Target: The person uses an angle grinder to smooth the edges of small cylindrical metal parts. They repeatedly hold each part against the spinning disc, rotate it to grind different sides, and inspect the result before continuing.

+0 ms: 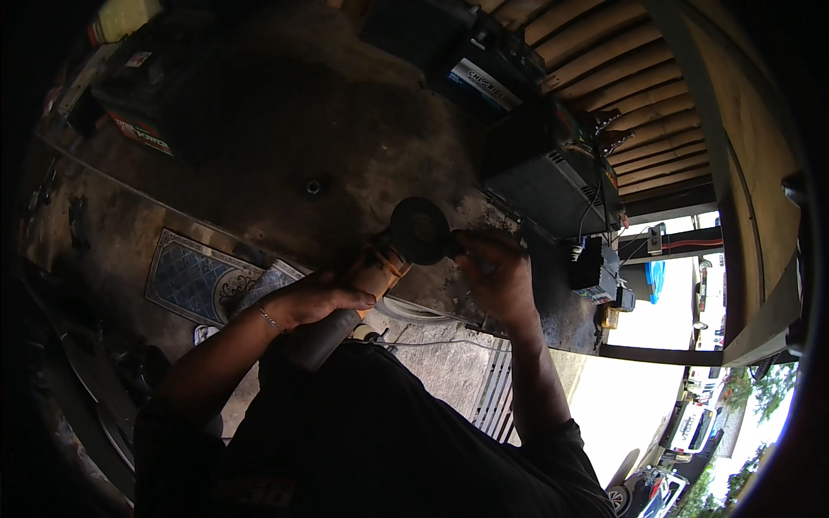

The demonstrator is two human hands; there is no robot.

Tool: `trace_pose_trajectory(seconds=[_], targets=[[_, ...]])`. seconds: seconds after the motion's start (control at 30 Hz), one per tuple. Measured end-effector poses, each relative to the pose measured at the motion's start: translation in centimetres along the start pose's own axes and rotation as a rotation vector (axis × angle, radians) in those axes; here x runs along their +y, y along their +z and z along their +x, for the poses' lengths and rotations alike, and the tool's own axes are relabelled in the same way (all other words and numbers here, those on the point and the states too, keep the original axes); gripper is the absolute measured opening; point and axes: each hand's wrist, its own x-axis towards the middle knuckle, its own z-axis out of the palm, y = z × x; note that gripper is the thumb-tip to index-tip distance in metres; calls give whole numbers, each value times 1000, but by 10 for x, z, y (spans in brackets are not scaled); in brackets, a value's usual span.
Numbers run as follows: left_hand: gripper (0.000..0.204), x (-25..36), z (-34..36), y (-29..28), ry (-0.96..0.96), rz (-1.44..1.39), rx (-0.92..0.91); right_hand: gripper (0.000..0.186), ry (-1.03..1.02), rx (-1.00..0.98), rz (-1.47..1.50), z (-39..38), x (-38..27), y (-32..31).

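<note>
The grinder point(373, 281) sits near the centre of the frame, orange body slanting up to a dark round disc point(421, 230). The left hand point(318, 299) grips its body, probably to bear the weight and leave the disc within reach. The right hand point(501, 278) has bent fingers at the disc's right rim; whether that grip pinches it, I cannot tell. A battery point(488, 79) and a vented black box point(546, 186) crowd the surface point(363, 147) at upper right, likely limiting rightward room. A small ring point(313, 186) lies at upper centre.
</note>
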Motion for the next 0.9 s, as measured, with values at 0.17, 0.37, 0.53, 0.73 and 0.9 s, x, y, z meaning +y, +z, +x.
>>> trace_pose_trajectory(seconds=[0.17, 0.37, 0.53, 0.73, 0.9], targets=[[42, -1, 0, -1, -17, 12, -2, 36, -21, -55, -12, 7, -1, -6], [46, -3, 2, -4, 8, 9, -9, 34, -62, -129, -23, 18, -2, -11], [45, 0, 0, -3, -66, -50, -11, 30, -84, -181, -55, 25, -5, -15], [48, 0, 0, -1, 43, -73, 1, 31, -125, -252, -78, 34, -5, -20], [54, 1, 0, -4, -19, -45, -11, 34, -153, -286, -97, 38, -4, -22]])
